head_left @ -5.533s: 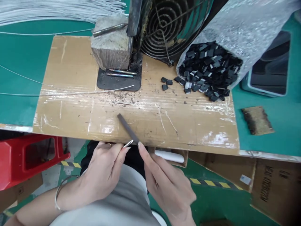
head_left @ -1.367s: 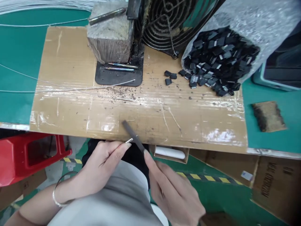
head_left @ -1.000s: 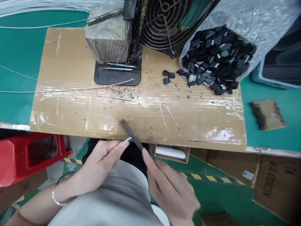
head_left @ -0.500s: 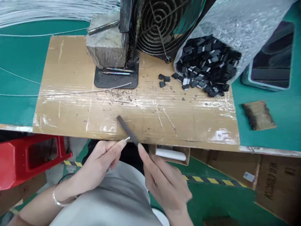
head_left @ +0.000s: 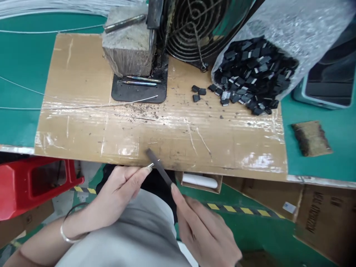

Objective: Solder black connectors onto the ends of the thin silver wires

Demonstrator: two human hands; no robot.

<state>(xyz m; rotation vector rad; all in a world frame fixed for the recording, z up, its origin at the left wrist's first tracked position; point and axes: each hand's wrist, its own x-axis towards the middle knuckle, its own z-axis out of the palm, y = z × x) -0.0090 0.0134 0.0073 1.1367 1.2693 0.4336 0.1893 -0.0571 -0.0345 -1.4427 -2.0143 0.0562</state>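
The left hand pinches a thin silver metal pin; the right hand grips a dark flat steel file laid across the pin tip, at the near edge of the taped brown cardboard sheet.

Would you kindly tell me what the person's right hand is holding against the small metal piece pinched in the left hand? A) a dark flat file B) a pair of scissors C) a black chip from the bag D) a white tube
A: the right hand grips a dark flat file whose blade lies across the tip of the small metal piece held by the left hand, at the near edge of the cardboard sheet.
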